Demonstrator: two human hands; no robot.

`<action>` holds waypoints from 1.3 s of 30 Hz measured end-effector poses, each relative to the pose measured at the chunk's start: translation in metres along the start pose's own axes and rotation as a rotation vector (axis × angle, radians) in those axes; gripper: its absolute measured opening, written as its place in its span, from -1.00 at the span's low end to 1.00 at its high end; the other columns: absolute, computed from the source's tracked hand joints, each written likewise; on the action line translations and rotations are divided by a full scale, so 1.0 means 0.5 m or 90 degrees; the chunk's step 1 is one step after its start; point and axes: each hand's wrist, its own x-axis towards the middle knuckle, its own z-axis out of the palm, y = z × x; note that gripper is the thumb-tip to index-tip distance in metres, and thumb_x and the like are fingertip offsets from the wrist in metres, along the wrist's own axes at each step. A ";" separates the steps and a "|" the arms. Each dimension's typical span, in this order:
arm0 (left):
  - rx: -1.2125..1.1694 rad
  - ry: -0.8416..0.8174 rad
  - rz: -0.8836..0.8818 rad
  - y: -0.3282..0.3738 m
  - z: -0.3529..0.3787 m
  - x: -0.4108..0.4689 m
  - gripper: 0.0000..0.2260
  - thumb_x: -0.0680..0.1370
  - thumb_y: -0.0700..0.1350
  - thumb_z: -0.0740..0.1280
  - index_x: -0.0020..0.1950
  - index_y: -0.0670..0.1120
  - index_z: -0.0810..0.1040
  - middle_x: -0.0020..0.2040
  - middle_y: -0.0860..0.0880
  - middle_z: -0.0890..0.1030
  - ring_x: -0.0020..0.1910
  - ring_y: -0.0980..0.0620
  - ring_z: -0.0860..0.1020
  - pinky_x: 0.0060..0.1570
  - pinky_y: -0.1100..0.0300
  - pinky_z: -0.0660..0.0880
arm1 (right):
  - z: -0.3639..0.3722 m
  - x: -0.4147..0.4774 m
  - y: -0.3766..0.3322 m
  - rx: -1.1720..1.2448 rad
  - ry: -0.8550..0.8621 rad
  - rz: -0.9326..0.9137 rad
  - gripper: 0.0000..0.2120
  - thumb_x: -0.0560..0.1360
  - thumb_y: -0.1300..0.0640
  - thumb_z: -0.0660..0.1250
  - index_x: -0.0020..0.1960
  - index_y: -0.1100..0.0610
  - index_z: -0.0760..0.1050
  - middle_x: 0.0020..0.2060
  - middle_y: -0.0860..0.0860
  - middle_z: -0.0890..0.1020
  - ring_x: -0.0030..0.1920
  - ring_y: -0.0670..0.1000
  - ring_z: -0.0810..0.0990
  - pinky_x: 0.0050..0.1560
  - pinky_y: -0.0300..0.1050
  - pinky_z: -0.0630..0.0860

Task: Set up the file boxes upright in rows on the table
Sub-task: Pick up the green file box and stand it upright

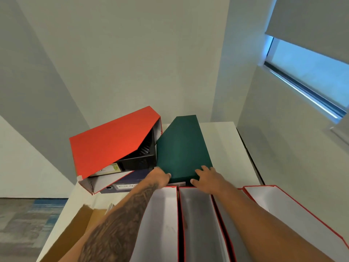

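White table (pixel 224 148) ran back to the wall corner. Bare top showed right of the green file box (pixel 181 146) out to the table's right edge, and a strip behind it at the far edge. The left side was crowded: a red file box (pixel 111 140) was tilted on a pile with a black file holder (pixel 141 159) inside it, over a dark blue binder (pixel 130 183) with a white label. The green box's left edge sat just beside that pile, about touching the red box. The near edge was blocked by a row of upright red-trimmed file boxes (pixel 160 214), open tops up, one more well right (pixel 283 208). A brown cardboard box (pixel 75 231) sat at the near left. The green box lay broad face up toward the camera; couldn't tell if its base was on the table. Left hand (pixel 160 175) gripped its near-left corner, thumb on the face, fingers hidden behind. Right hand (pixel 207 178) gripped the near-right corner, fingers on the face, thumb along the near edge.
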 end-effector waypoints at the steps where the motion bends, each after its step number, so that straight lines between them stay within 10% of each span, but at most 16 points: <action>1: -0.016 0.006 -0.005 0.004 0.004 0.003 -0.53 0.56 0.03 0.35 0.39 -0.20 0.49 0.32 -0.13 0.58 0.26 -0.14 0.56 0.30 0.09 0.46 | 0.004 0.004 0.005 -0.013 0.006 0.002 -0.36 0.62 -0.28 0.11 0.59 0.02 0.21 0.59 0.10 0.21 0.52 0.24 0.23 0.44 0.20 0.34; 16: -0.446 -0.030 0.028 0.205 0.063 -0.034 -0.67 0.65 0.07 0.25 0.18 -0.17 0.55 0.04 -0.09 0.66 -0.12 0.01 0.63 -0.26 0.19 0.54 | -0.044 -0.014 0.009 0.234 0.188 0.075 -0.22 0.46 -0.50 0.15 0.40 0.07 0.39 0.29 0.08 0.51 0.26 0.15 0.50 0.27 0.19 0.52; 21: -0.395 -0.063 0.160 0.271 0.077 -0.071 -0.69 0.64 0.04 0.26 0.10 -0.20 0.62 0.05 -0.14 0.67 -0.09 0.04 0.59 -0.09 0.24 0.54 | -0.088 -0.025 0.038 0.269 0.260 0.113 -0.43 0.56 -0.38 0.04 0.20 0.07 0.45 0.07 0.09 0.60 0.02 0.12 0.59 0.09 0.16 0.59; 26: -0.214 0.195 0.235 0.249 0.097 -0.066 -0.59 0.62 -0.07 0.32 0.47 -0.07 0.40 0.47 -0.02 0.39 0.45 -0.04 0.37 0.41 0.05 0.35 | -0.117 -0.047 0.090 0.361 0.325 0.148 -0.59 0.68 -0.22 -0.03 0.03 0.00 0.48 -0.17 0.01 0.61 -0.15 -0.01 0.62 -0.02 0.07 0.64; 30: -0.311 -0.042 0.097 0.240 0.134 -0.051 -0.49 0.65 -0.04 0.28 0.57 -0.09 0.24 0.50 -0.13 0.40 0.40 -0.19 0.45 0.36 -0.10 0.45 | -0.138 -0.064 0.144 0.392 0.282 0.140 -0.56 0.71 -0.18 -0.09 0.13 0.04 0.48 -0.11 0.01 0.59 -0.06 0.00 0.60 -0.04 -0.04 0.54; 39: -0.361 -0.168 0.122 0.323 0.211 -0.090 -0.63 0.68 -0.02 0.22 0.50 0.03 0.30 0.40 -0.09 0.51 0.25 -0.24 0.56 0.10 -0.15 0.58 | -0.140 -0.093 0.263 0.471 0.321 0.208 -0.63 0.72 -0.10 -0.04 0.15 0.08 0.46 0.00 0.08 0.58 0.02 0.06 0.57 0.05 -0.04 0.51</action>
